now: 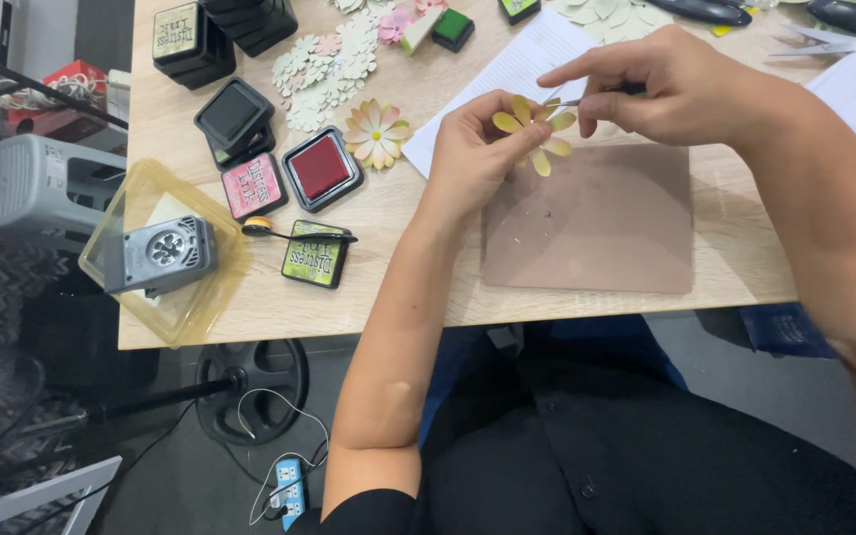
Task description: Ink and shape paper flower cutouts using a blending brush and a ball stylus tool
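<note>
My left hand pinches a yellow paper flower above the far edge of a brown mat on the wooden table. My right hand holds a thin metal tool whose tip touches the flower's petals. Both hands meet over the flower.
A finished pink and yellow paper flower lies left of my hands. Several small ink pads sit at the left: a red one, a black one, a pink-labelled one, a green one. A yellow tray holds a grey punch. Scissors and white paper lie at the back.
</note>
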